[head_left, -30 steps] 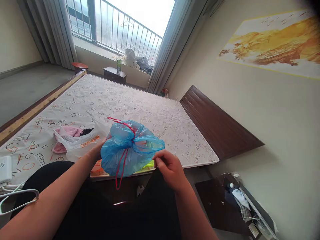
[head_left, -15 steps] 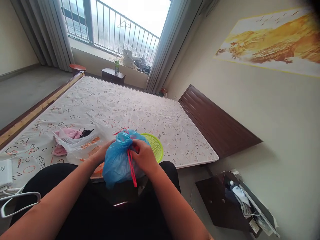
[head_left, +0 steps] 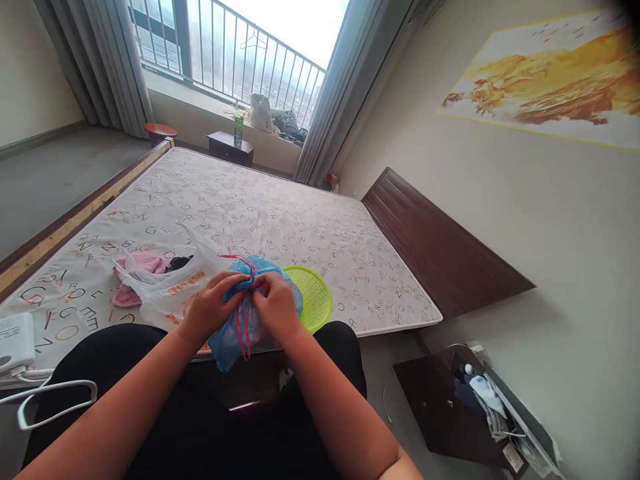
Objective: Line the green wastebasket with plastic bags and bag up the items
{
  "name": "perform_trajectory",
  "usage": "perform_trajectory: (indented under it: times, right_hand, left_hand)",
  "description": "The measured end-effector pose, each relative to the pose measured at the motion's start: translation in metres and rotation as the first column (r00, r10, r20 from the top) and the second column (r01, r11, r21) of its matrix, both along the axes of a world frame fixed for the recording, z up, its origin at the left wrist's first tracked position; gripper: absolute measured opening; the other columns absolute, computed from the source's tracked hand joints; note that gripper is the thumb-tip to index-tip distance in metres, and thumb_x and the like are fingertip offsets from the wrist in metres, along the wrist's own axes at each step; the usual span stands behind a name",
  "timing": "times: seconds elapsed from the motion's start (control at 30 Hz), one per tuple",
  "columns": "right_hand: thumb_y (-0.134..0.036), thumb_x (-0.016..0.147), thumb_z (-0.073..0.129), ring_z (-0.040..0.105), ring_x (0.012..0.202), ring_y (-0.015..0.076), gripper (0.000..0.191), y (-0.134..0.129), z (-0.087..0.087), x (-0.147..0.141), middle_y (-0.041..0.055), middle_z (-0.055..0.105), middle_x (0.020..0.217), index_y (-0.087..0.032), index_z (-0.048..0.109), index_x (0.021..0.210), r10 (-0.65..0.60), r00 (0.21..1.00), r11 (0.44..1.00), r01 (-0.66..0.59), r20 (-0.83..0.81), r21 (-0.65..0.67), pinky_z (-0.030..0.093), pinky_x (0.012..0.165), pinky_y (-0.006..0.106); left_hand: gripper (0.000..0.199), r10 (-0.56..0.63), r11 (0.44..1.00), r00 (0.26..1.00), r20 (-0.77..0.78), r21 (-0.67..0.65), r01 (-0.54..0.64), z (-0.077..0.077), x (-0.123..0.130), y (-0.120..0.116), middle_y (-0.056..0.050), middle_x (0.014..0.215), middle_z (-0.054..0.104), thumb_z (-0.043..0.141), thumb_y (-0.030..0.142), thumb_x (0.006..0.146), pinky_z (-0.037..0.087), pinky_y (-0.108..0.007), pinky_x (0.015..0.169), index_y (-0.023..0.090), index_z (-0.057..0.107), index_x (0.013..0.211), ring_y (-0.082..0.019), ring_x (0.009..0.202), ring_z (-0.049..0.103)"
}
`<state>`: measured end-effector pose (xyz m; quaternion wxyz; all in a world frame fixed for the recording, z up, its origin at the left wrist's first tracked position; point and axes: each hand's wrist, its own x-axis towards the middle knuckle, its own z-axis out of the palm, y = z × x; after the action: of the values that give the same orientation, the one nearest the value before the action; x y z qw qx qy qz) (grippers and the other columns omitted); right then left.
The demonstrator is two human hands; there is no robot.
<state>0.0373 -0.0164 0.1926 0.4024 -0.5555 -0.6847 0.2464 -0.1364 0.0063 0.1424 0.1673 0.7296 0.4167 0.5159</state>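
Observation:
A blue plastic bag [head_left: 227, 343] with red drawstrings sits at the mattress edge in front of my lap. My left hand [head_left: 214, 300] pinches its gathered neck from the left. From the right, my right hand [head_left: 277, 303] is closed on the same neck, close by the red drawstring [head_left: 243, 330], which hangs down the front. Another red loop sticks out past the top of the bag. A lime-green plastic basket [head_left: 315, 297] stands just right of the bag. To the left lies a white plastic bag [head_left: 165, 293] with orange print, and pink cloth [head_left: 145, 263] shows in its opening.
The bare mattress [head_left: 280, 207] with printed letters spreads ahead, up to a dark headboard [head_left: 440, 247] on the right. A white box-like device [head_left: 17, 340] with a cable lies at the left. A dark nightstand [head_left: 435, 400] holding clutter is at the lower right.
My left hand has come from behind the bag's left side up to its neck. The bag is pulled in tighter there, and the red drawstrings have shifted.

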Motion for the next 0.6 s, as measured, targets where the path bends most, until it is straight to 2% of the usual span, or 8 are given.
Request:
perform_trajectory:
  times: [0.1, 0.17, 0.23, 0.27, 0.33, 0.4, 0.53, 0.6]
  right_hand:
    - [-0.019, 0.083, 0.065, 0.060, 0.078, 0.0158, 0.003, -0.001, -0.004, -0.001, -0.0023, 0.064, 0.082, -0.022, 0.065, 0.084, 0.085, 0.996, 0.976, -0.090, -0.036, -0.197, 0.051, 0.074, 0.028]
    - [-0.035, 0.088, 0.068, 0.057, 0.070, 0.0142, 0.014, -0.002, -0.008, -0.002, -0.0035, 0.062, 0.075, -0.022, 0.066, 0.084, 0.177, 0.978, 0.927, -0.203, -0.109, -0.315, 0.048, 0.065, 0.025]
    - [-0.048, 0.091, 0.066, 0.058, 0.070, 0.0137, 0.025, -0.001, -0.016, -0.005, -0.0035, 0.065, 0.077, -0.023, 0.069, 0.089, 0.192, 0.954, 0.894, -0.266, -0.231, -0.359, 0.047, 0.064, 0.024]
    - [-0.049, 0.092, 0.064, 0.060, 0.073, 0.0138, 0.027, 0.000, -0.020, -0.007, -0.0031, 0.067, 0.081, -0.023, 0.069, 0.093, 0.149, 0.944, 0.899, -0.253, -0.293, -0.357, 0.048, 0.066, 0.024]
    - [-0.049, 0.093, 0.062, 0.062, 0.079, 0.0143, 0.027, 0.003, -0.028, -0.010, -0.0022, 0.069, 0.088, -0.024, 0.068, 0.098, 0.008, 0.927, 0.928, -0.146, -0.374, -0.343, 0.050, 0.071, 0.024]
    - [-0.045, 0.091, 0.062, 0.061, 0.080, 0.0148, 0.023, 0.006, -0.032, -0.012, -0.0018, 0.068, 0.086, -0.023, 0.066, 0.096, -0.096, 0.919, 0.942, -0.039, -0.381, -0.333, 0.049, 0.072, 0.024]
    - [-0.032, 0.085, 0.061, 0.056, 0.076, 0.0148, 0.012, 0.004, -0.026, -0.005, -0.0034, 0.061, 0.076, -0.022, 0.062, 0.081, -0.112, 0.969, 0.979, 0.069, -0.220, -0.193, 0.043, 0.071, 0.025]
    - [-0.030, 0.085, 0.058, 0.053, 0.073, 0.0145, 0.013, 0.002, -0.020, 0.001, -0.0040, 0.059, 0.073, -0.021, 0.060, 0.077, -0.147, 0.967, 0.985, 0.124, -0.206, -0.123, 0.041, 0.071, 0.026]
  left_hand:
    - [0.023, 0.074, 0.997, 0.995, 0.073, -0.042, -0.071, -0.009, -0.004, 0.008, -0.005, 0.109, 0.076, 0.066, 0.037, 0.090, 0.055, -0.037, 0.102, 0.026, 0.076, 0.109, -0.023, 0.107, 0.070]
    - [0.023, 0.123, 0.990, 0.987, 0.107, -0.088, -0.114, -0.014, -0.007, 0.009, -0.004, 0.108, 0.076, 0.067, 0.038, 0.089, 0.055, -0.036, 0.099, 0.026, 0.077, 0.106, -0.023, 0.105, 0.071]
    - [0.024, 0.158, 0.976, 0.981, 0.112, -0.170, -0.137, -0.017, -0.007, 0.007, -0.003, 0.104, 0.077, 0.066, 0.041, 0.088, 0.057, -0.035, 0.094, 0.025, 0.076, 0.104, -0.023, 0.099, 0.072]
    - [0.026, 0.174, 0.964, 0.979, 0.109, -0.219, -0.147, -0.018, -0.005, 0.005, -0.003, 0.101, 0.078, 0.066, 0.042, 0.087, 0.057, -0.034, 0.091, 0.025, 0.076, 0.104, -0.023, 0.096, 0.072]
    - [0.030, 0.195, 0.941, 0.976, 0.098, -0.299, -0.158, -0.019, -0.001, 0.001, -0.003, 0.098, 0.078, 0.066, 0.045, 0.085, 0.058, -0.033, 0.085, 0.024, 0.076, 0.104, -0.022, 0.090, 0.072]
    - [0.032, 0.176, 0.939, 0.980, 0.098, -0.317, -0.137, -0.018, 0.002, -0.002, -0.003, 0.097, 0.079, 0.064, 0.046, 0.084, 0.058, -0.033, 0.084, 0.024, 0.076, 0.104, -0.023, 0.089, 0.073]
    - [0.033, 0.106, 0.961, 0.986, 0.131, -0.268, -0.067, -0.016, 0.001, -0.001, -0.005, 0.109, 0.078, 0.061, 0.047, 0.088, 0.056, -0.033, 0.094, 0.023, 0.076, 0.105, -0.023, 0.102, 0.072]
    - [0.034, 0.114, 0.963, 0.985, 0.126, -0.258, -0.079, -0.016, -0.004, 0.002, -0.005, 0.110, 0.078, 0.060, 0.047, 0.090, 0.056, -0.031, 0.092, 0.021, 0.075, 0.107, -0.023, 0.102, 0.072]
